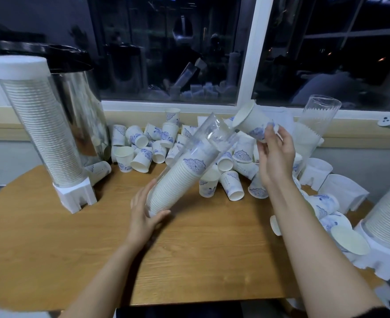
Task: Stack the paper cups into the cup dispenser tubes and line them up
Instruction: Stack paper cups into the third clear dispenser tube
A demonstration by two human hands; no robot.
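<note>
Wooden table (pixel 212 260) under both my hands, dark window (pixel 166 49) beyond; my left hand (pixel 143 212) clamps the lower end of a clear dispenser tube (pixel 189 166) tilted up toward my right, partly filled with stacked cups; my right hand (pixel 275 154) pinches one paper cup (pixel 252 121) just beside the tube's open mouth — loose cups (pixel 143 145) heaped behind and between both hands; a filled tube (pixel 44 129) stands upright, far left of my left hand.

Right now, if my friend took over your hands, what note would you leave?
Left hand holds the tilted tube by its lower end, partly filled.
Right hand holds one cup at the tube's open mouth, not in yet.
Done: full tube standing left; another stack at the right edge.
Left: the loose cups on the table, then line up the tubes.
</note>
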